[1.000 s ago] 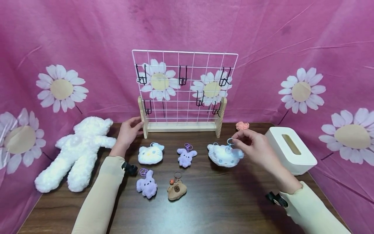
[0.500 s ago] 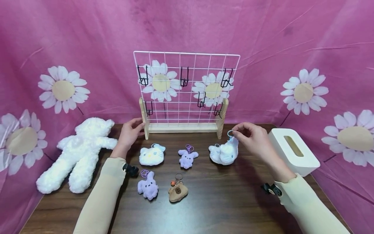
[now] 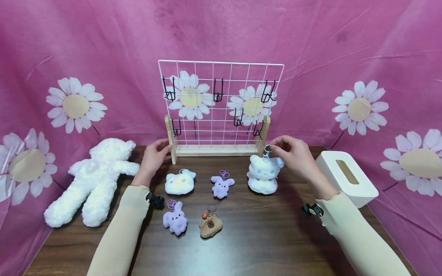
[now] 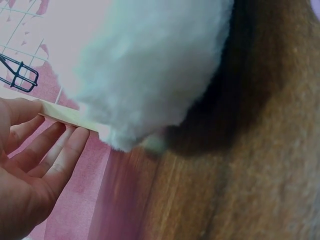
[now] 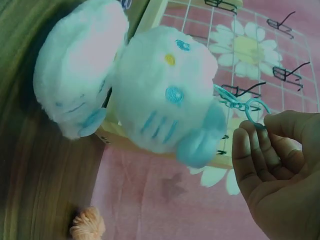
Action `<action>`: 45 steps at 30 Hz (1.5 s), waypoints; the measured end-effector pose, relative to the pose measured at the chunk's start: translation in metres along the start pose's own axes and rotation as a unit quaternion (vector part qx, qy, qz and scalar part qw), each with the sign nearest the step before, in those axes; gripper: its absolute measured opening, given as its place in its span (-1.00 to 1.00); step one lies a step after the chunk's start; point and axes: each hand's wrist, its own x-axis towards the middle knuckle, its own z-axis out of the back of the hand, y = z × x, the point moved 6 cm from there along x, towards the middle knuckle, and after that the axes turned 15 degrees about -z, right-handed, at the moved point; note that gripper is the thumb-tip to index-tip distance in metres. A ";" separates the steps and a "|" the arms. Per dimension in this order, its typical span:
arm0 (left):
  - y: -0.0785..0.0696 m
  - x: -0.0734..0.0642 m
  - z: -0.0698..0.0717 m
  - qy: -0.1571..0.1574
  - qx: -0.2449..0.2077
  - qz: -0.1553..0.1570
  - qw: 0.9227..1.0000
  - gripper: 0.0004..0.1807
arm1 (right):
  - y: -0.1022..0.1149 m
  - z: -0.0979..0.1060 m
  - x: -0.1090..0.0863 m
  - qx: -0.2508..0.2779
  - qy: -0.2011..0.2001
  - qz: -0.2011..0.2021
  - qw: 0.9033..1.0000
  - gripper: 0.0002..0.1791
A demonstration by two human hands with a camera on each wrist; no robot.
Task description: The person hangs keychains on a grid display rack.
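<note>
My right hand (image 3: 291,153) pinches the light-blue key ring (image 5: 257,110) of a white plush cat keychain (image 3: 265,168), which hangs upright with its face showing. Behind its lower part in the head view sits a second white plush cat (image 3: 262,186) on the table; whether they touch is unclear. My left hand (image 3: 154,157) holds the left wooden post (image 4: 70,116) of a white wire grid rack (image 3: 221,109), thumb and fingertips at its edges. Several black hooks (image 3: 218,90) are on the grid, with nothing hanging from them.
Before the rack lie another white plush cat (image 3: 179,183), two purple rabbit keychains (image 3: 221,187) and a brown plush keychain (image 3: 210,227). A white plush bear (image 3: 94,180) is at left, a white tissue box (image 3: 345,176) at right. Orange yarn (image 5: 88,224) shows in the right wrist view.
My right hand has raised the plush cat keychain by its ring and shifted it slightly back and left; it has turned from lying flat to upright. My left hand stays at the post.
</note>
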 end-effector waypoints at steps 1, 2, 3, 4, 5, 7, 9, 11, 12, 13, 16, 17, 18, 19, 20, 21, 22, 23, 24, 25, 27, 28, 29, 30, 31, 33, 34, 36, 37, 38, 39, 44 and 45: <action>0.000 0.000 0.001 -0.002 -0.002 -0.001 1.000 -0.48 | 0.000 -0.001 0.003 0.003 0.004 -0.001 1.000 -0.81; 0.001 0.000 0.001 -0.003 -0.002 -0.002 1.000 -0.48 | -0.001 -0.002 0.006 0.005 0.007 -0.002 1.000 -0.80; 0.001 0.000 0.002 -0.005 -0.004 -0.003 1.000 -0.48 | -0.002 -0.004 0.009 0.008 0.010 -0.002 1.000 -0.79; 0.001 0.000 0.002 -0.005 -0.006 -0.003 1.000 -0.48 | -0.003 -0.005 0.012 0.009 0.012 -0.001 1.000 -0.79; 0.002 0.000 0.002 -0.005 -0.008 -0.003 1.000 -0.48 | -0.004 -0.006 0.015 0.009 0.013 0.000 1.000 -0.79; 0.001 0.000 0.001 -0.004 -0.012 -0.002 1.000 -0.47 | -0.006 -0.009 0.020 0.006 0.010 0.004 1.000 -0.80; 0.000 0.000 0.000 -0.002 -0.013 -0.001 1.000 -0.47 | -0.009 -0.011 0.025 0.005 0.010 0.008 1.000 -0.81; 0.000 0.001 -0.001 0.001 -0.012 -0.001 1.000 -0.47 | -0.011 -0.012 0.030 0.002 0.007 0.011 1.000 -0.82; 0.001 0.002 -0.002 0.001 -0.012 0.000 1.000 -0.48 | -0.012 -0.013 0.033 0.001 0.007 0.012 1.000 -0.82; 0.002 0.003 -0.002 0.001 -0.010 0.000 1.000 -0.48 | -0.013 -0.013 0.036 0.000 0.009 0.013 1.000 -0.82; 0.004 0.004 -0.002 0.002 -0.007 -0.002 1.000 -0.49 | -0.015 -0.016 0.044 0.000 0.013 0.016 1.000 -0.81; 0.004 0.005 -0.002 0.001 -0.005 -0.004 1.000 -0.49 | -0.016 -0.017 0.046 0.002 0.015 0.016 1.000 -0.80; 0.005 0.005 -0.001 0.000 -0.005 -0.005 1.000 -0.49 | -0.016 -0.018 0.049 0.003 0.017 0.015 1.000 -0.79; 0.005 0.005 -0.001 0.000 -0.004 -0.007 1.000 -0.49 | -0.017 -0.020 0.051 0.005 0.020 0.014 1.000 -0.79; 0.005 0.005 -0.001 0.001 -0.003 -0.007 1.000 -0.49 | -0.017 -0.021 0.052 0.007 0.021 0.012 1.000 -0.78; 0.005 0.004 -0.001 0.001 -0.003 -0.008 1.000 -0.49 | -0.018 -0.022 0.054 0.009 0.024 0.010 1.000 -0.78; 0.006 0.004 -0.001 0.001 -0.003 -0.007 1.000 -0.48 | -0.018 -0.023 0.055 0.010 0.027 0.007 1.000 -0.78; 0.006 0.004 -0.002 0.002 -0.002 -0.006 1.000 -0.48 | -0.019 -0.024 0.056 0.011 0.030 0.005 0.999 -0.77; 0.007 0.003 -0.002 0.002 -0.003 -0.004 1.000 -0.48 | -0.020 -0.025 0.057 0.012 0.033 0.002 0.999 -0.77; 0.007 0.003 -0.002 0.002 -0.003 -0.002 1.000 -0.48 | -0.020 -0.026 0.058 0.013 0.036 0.000 0.999 -0.77; 0.009 0.002 -0.002 0.001 -0.005 0.000 1.000 -0.49 | -0.022 -0.028 0.059 0.015 0.044 -0.005 0.999 -0.75; 0.009 0.002 -0.002 0.001 -0.008 0.000 1.000 -0.49 | -0.022 -0.029 0.060 0.015 0.045 -0.007 0.999 -0.75; 0.009 0.002 -0.002 0.001 -0.008 -0.002 1.000 -0.49 | -0.023 -0.029 0.061 0.015 0.046 -0.009 0.999 -0.75; 0.008 0.002 -0.002 0.000 -0.010 -0.003 1.000 -0.49 | -0.023 -0.030 0.061 0.016 0.048 -0.010 0.999 -0.74; 0.008 0.002 -0.002 0.000 -0.012 -0.004 1.000 -0.49 | -0.024 -0.030 0.061 0.016 0.048 -0.012 0.999 -0.74; 0.008 0.002 -0.003 -0.001 -0.014 -0.006 1.000 -0.49 | -0.025 -0.030 0.062 0.015 0.046 -0.014 0.999 -0.75; 0.007 0.002 -0.003 0.000 -0.015 -0.007 1.000 -0.49 | -0.026 -0.030 0.063 0.014 0.044 -0.016 0.999 -0.75; 0.008 0.002 -0.003 0.002 -0.014 -0.005 1.000 -0.49 | -0.027 -0.032 0.064 0.012 0.047 -0.019 0.999 -0.74; 0.008 0.001 -0.003 0.003 -0.012 -0.004 1.000 -0.49 | -0.028 -0.033 0.064 0.010 0.048 -0.021 0.999 -0.74; 0.009 0.000 -0.003 0.005 -0.010 -0.002 1.000 -0.49 | -0.029 -0.034 0.064 0.009 0.050 -0.024 0.998 -0.74; 0.009 0.000 -0.003 0.006 -0.009 -0.001 1.000 -0.48 | -0.029 -0.035 0.065 0.009 0.053 -0.026 0.998 -0.73; 0.009 -0.002 -0.002 0.000 -0.008 -0.002 1.000 -0.48 | -0.029 -0.037 0.068 0.007 0.044 -0.029 0.999 -0.73; 0.009 -0.002 -0.002 -0.001 -0.008 -0.001 1.000 -0.48 | -0.029 -0.037 0.069 0.006 0.041 -0.030 0.999 -0.73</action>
